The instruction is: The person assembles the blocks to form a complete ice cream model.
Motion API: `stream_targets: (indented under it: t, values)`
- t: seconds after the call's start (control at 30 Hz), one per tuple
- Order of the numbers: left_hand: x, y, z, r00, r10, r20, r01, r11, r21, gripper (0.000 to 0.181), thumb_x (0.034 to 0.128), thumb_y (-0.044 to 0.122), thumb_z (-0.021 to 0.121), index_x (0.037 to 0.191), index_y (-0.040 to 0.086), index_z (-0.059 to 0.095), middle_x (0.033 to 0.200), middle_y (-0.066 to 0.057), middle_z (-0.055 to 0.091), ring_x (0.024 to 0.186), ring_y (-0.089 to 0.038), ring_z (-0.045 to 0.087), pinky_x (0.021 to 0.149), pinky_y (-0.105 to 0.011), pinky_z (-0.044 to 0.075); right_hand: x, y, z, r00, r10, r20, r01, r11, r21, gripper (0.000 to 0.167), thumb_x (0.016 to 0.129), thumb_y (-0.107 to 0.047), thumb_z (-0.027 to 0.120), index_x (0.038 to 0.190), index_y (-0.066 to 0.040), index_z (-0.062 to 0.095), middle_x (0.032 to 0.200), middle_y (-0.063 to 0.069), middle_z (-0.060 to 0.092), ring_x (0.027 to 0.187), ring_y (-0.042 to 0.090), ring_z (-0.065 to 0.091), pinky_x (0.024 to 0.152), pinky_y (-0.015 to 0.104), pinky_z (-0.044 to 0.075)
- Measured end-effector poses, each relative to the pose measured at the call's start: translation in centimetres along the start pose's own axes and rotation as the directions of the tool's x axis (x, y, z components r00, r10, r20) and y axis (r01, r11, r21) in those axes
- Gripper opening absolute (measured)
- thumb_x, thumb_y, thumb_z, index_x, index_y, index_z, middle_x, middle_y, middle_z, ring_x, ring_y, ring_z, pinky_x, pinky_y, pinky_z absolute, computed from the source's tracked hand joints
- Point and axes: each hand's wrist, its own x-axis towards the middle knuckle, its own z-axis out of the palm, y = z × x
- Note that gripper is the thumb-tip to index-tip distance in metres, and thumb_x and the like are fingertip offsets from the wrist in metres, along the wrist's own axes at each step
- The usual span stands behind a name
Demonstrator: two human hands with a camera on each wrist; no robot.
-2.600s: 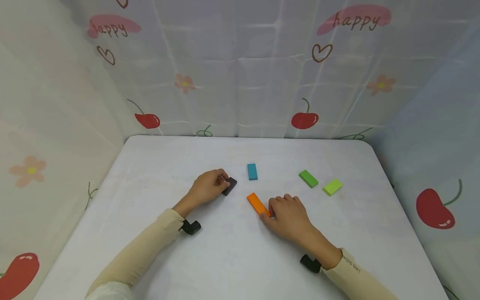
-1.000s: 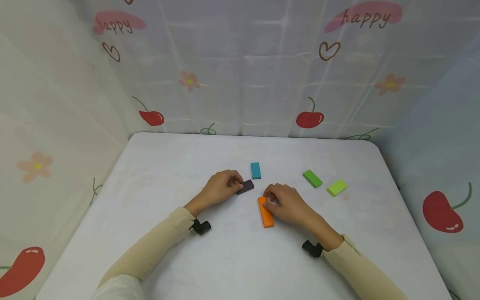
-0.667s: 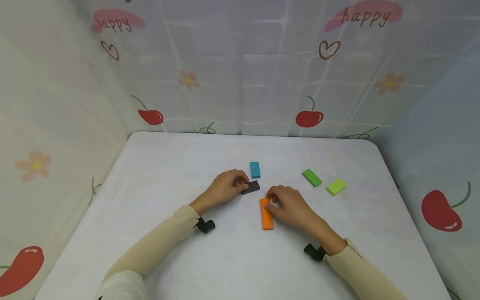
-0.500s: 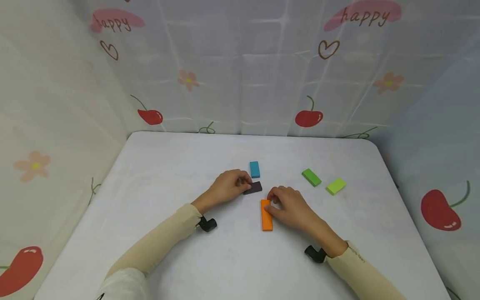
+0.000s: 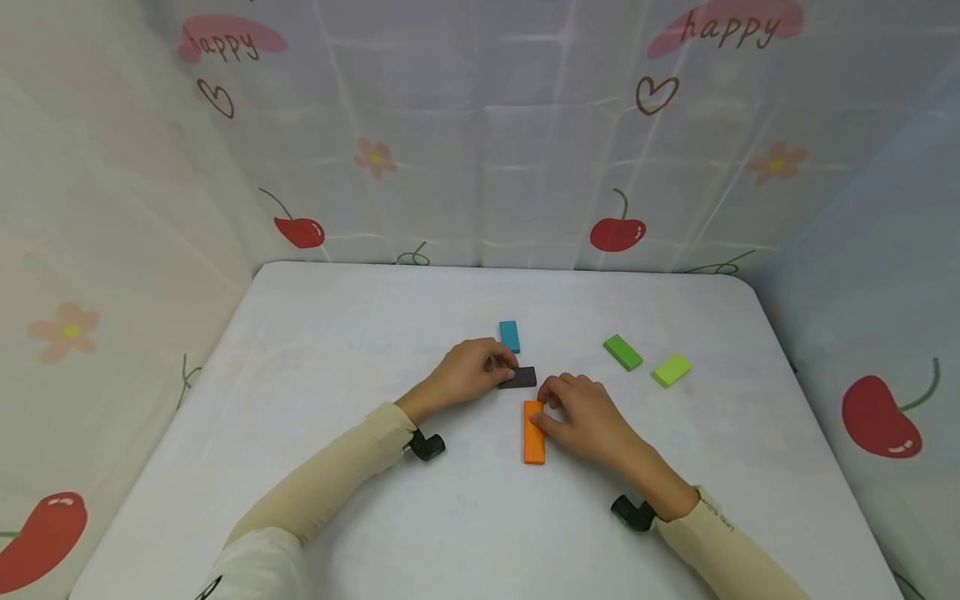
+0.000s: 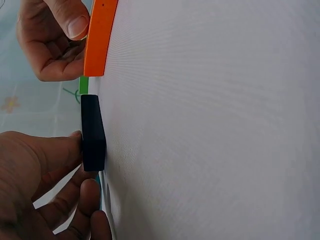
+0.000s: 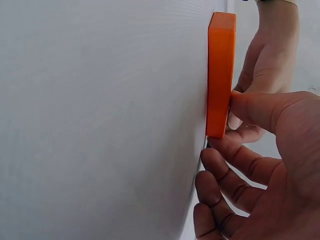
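Observation:
My left hand (image 5: 467,371) pinches a flat black rectangular block (image 5: 522,377) between thumb and fingers, low over the white tabletop. The block lies crosswise, its right end pointing toward my right hand (image 5: 588,418). With thumb on its upper face and index finger at its far end, that right hand pinches an orange block (image 5: 534,442), which lies lengthwise toward me. In the left wrist view, a gap separates the black block (image 6: 92,132) from the orange block (image 6: 100,40). Just beyond the left fingers lies a blue block (image 5: 509,337).
A green block (image 5: 622,352) and a lime block (image 5: 671,370) lie apart to the right of the hands on the white table (image 5: 375,325). Printed curtains (image 5: 517,142) stand around the table's back and sides. Each wrist wears a small black camera.
My left hand has moved right with the black block, which has turned crosswise. The orange block has swung from slanted to nearly straight in my right hand.

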Motion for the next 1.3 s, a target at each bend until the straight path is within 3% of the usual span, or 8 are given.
stream_targets:
  t: [0.47,0.77,1.3]
  values:
    - [-0.8,-0.8,-0.2,1.0,0.01,-0.024,-0.01,1.0,0.028,0.016,0.1021,0.03,0.075,0.116,0.022,0.078,0.101,0.008,0.073,0.078,-0.01,0.059,0.071,-0.025,0.049,1.2,0.8,-1.8,0.999,-0.035,-0.025,0.036,0.998,0.051,0.015,0.096,-0.027,0.08,0.104,-0.017,0.072,0.093,-0.003,0.067,0.088,0.016,0.059,0.086,0.038,0.043]
    - [-0.6,-0.2,0.2,1.0,0.01,-0.014,-0.01,1.0,-0.012,0.014,0.1017,0.026,0.075,0.115,0.021,0.078,0.101,0.005,0.073,0.079,-0.01,0.06,0.072,-0.025,0.049,2.8,1.2,-1.6,1.0,0.017,-0.016,-0.016,0.997,0.07,0.032,0.1,-0.021,0.077,0.129,-0.01,0.069,0.1,0.002,0.071,0.082,0.015,0.059,0.075,0.031,0.05]
    - [-0.1,-0.3,0.7,1.0,0.015,-0.01,-0.015,0.999,-0.029,0.012,0.1017,0.028,0.075,0.112,0.023,0.078,0.099,0.008,0.073,0.078,-0.01,0.06,0.069,-0.024,0.047,3.8,2.5,-1.5,0.999,0.054,0.009,-0.054,0.993,0.104,0.02,0.1,-0.024,0.078,0.118,-0.014,0.075,0.101,0.001,0.073,0.09,0.018,0.062,0.082,0.035,0.052]
